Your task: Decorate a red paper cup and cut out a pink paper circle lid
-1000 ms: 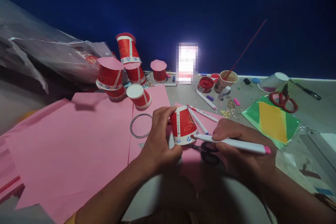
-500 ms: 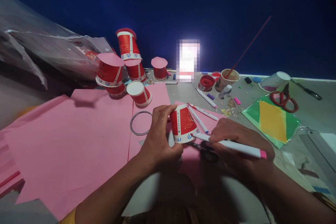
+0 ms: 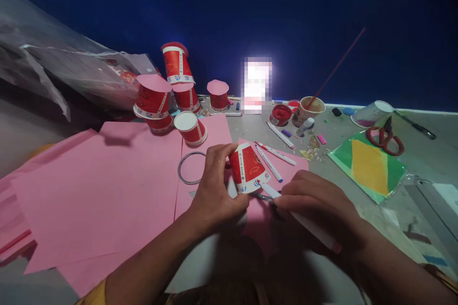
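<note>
- Left hand (image 3: pixel 216 186): one, ours, closed on the cup (image 3: pixel 247 169), fingers at its narrow upper end, thumb by its wide rim.
- Cup: one, red and white; we held it tilted over the pink paper (image 3: pixel 100 190), blue and red marks along its white band.
- Right hand (image 3: pixel 317 205): one, ours, closed round the marker (image 3: pixel 270 191).
- Marker: one, white; we had its tip at the cup's white band, whether touching or just short we could not tell.
- Pens (image 3: pixel 269 164): two, beyond the cup, near our right hand.
- Black scissors (image 3: pixel 263 197): one pair, partly hidden below the marker.
- Grey ring (image 3: pixel 180 168): one, flat, beside our left hand.
- Stacked cups (image 3: pixel 153 100): back left, some topped with pink discs.
- Red-handled scissors (image 3: pixel 384 142): one pair, on the green packet (image 3: pixel 343 155), at our right.
</note>
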Demonstrator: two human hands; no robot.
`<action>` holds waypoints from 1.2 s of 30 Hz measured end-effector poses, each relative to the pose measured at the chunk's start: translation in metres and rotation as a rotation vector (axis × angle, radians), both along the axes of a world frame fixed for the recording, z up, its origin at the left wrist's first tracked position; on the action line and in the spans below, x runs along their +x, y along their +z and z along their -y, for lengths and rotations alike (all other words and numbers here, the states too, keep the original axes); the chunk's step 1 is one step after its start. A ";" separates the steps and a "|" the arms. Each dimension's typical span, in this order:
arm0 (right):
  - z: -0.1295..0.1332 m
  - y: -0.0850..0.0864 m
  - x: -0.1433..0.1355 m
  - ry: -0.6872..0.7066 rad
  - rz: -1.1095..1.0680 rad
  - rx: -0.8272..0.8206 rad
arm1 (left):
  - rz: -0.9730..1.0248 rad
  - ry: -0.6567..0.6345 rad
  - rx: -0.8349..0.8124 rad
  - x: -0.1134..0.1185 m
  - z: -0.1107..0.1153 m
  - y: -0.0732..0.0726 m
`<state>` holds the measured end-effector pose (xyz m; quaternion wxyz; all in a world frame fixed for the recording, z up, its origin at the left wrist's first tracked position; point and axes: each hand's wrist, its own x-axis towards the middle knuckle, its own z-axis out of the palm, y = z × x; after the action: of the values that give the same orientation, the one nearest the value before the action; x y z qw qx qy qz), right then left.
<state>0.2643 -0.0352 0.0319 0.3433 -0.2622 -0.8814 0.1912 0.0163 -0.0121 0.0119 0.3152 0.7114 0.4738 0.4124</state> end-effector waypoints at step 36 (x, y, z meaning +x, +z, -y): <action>0.001 0.018 -0.002 0.013 0.032 0.053 | -0.020 -0.047 0.022 -0.002 0.001 0.001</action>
<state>0.2620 -0.0365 0.0495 0.3347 -0.2504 -0.8933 0.1655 0.0146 -0.0128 0.0133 0.3122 0.7300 0.4553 0.4031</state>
